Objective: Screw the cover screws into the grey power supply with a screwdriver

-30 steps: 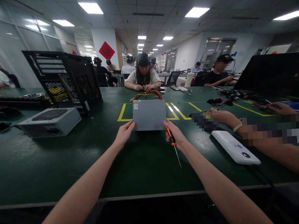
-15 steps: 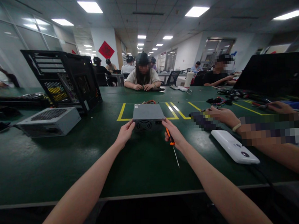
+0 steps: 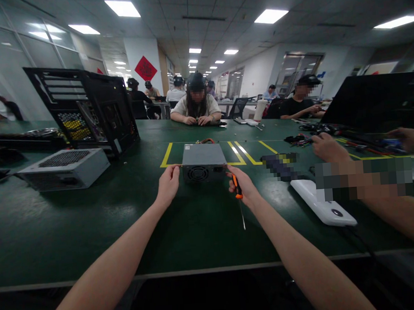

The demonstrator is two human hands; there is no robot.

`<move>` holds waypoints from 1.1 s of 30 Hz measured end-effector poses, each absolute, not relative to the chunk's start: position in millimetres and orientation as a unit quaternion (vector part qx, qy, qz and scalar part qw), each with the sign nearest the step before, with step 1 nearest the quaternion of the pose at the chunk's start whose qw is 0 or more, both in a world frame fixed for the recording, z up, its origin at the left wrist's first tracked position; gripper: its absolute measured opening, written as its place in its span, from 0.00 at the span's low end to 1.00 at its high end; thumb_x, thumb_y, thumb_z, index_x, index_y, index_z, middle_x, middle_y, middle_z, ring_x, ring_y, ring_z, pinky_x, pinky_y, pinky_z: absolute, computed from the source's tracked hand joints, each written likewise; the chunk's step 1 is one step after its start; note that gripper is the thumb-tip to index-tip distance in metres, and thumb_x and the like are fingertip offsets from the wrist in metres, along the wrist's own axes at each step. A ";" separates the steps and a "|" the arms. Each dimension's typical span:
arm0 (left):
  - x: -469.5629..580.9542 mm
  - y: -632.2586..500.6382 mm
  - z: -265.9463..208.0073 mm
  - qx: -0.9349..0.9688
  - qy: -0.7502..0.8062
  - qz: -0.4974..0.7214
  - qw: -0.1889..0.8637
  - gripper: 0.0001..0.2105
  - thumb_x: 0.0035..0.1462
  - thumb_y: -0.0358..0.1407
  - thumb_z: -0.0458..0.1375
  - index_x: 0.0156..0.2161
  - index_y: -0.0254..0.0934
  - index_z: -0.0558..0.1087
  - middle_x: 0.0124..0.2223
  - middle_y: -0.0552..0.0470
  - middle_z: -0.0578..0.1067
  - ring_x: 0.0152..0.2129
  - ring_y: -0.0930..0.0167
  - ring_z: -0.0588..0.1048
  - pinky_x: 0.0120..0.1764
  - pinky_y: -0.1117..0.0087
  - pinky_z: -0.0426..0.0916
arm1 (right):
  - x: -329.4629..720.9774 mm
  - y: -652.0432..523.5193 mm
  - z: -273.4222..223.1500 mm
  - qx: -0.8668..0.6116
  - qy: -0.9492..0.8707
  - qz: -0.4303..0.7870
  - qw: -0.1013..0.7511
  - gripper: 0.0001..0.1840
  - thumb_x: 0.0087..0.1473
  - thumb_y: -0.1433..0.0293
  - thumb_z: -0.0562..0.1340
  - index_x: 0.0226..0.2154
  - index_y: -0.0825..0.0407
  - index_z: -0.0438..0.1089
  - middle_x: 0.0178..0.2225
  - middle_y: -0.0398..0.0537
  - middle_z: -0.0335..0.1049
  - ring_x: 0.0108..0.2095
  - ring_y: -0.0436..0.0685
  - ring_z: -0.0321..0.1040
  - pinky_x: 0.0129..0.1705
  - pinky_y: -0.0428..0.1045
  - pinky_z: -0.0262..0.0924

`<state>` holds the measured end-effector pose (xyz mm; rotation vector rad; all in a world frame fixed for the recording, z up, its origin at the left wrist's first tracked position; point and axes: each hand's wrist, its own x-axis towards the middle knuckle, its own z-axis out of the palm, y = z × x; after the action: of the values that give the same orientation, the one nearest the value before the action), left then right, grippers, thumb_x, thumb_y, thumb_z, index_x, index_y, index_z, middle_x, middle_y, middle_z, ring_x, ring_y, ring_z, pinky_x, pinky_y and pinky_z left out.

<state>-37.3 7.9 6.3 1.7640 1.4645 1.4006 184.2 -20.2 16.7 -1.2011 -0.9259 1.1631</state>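
A grey computer power supply sits on the green table in front of me, its fan grille and socket side facing me. A bundle of coloured cables shows behind it. My left hand is at its left front corner, fingers loosely bent and forefinger pointing at the edge; whether the tip touches I cannot tell. In my right hand is a screwdriver with an orange and black handle, its shaft pointing down towards me. The right fingertips reach the power supply's right front corner.
At left stand a second power supply and an open black computer case. To the right lie a white device with a cable and a dark blurred object. A co-worker's hand works beside them; another person sits opposite.
My left hand has slid off the power supply's left corner, slightly outwards. The screwdriver hangs a little more upright in my right hand. The co-worker's hand has moved right and away.
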 end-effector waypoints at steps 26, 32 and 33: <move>-10.3 6.5 9.7 0.850 0.420 0.316 0.035 0.13 0.58 0.35 0.44 0.45 0.38 0.66 0.43 0.49 0.66 0.37 0.70 0.68 0.40 0.67 0.64 | 201.7 -21.1 21.1 -0.478 -0.331 0.387 0.715 0.10 0.45 0.64 0.57 0.30 0.49 0.56 0.27 0.39 0.60 0.20 0.45 0.59 0.25 0.44 0.62; -14.3 11.6 -8.0 0.866 0.420 0.268 0.055 0.11 0.55 0.33 0.48 0.41 0.39 0.70 0.42 0.49 0.67 0.38 0.69 0.68 0.40 0.68 0.65 | 184.1 -43.9 36.4 -0.417 -0.455 0.203 0.760 0.05 0.51 0.64 0.52 0.32 0.48 0.56 0.27 0.39 0.58 0.24 0.45 0.59 0.31 0.44 0.59; -11.5 11.5 -9.2 0.873 0.411 0.258 0.055 0.11 0.55 0.33 0.48 0.41 0.38 0.70 0.42 0.49 0.67 0.38 0.69 0.68 0.41 0.68 0.64 | 181.1 -46.6 36.9 -0.412 -0.482 0.186 0.750 0.05 0.52 0.65 0.52 0.32 0.48 0.56 0.27 0.39 0.58 0.24 0.45 0.60 0.30 0.44 0.58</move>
<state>-11.5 11.5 -9.2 2.6503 1.2474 0.7838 181.1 -46.6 36.9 -0.9013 -1.0536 0.4059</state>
